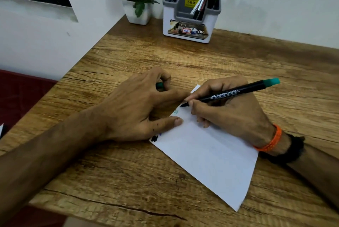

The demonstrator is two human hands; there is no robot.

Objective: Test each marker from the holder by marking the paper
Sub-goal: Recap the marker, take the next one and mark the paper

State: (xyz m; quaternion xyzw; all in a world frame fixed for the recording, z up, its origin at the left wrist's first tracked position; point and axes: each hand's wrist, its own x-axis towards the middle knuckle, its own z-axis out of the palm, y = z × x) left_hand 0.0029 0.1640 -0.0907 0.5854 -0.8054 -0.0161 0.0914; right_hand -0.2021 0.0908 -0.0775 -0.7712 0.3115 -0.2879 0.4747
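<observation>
My right hand point(231, 114) grips a black marker with a green end point(236, 93), its tip resting on the white paper point(207, 155) near green scribbles. My left hand point(139, 105) presses the paper's left edge with index finger and thumb, while its curled fingers hold the green cap point(160, 85). Black and blue marks show at the paper's left corner. The white and grey holder point(189, 24) stands at the back of the table with several markers in it: red, blue, black and green.
A white pot with white flowers point(136, 12) stands left of the holder against the wall. The wooden table point(128, 177) ends at the left beside a dark red surface point(20, 96). An orange band and a black band circle my right wrist.
</observation>
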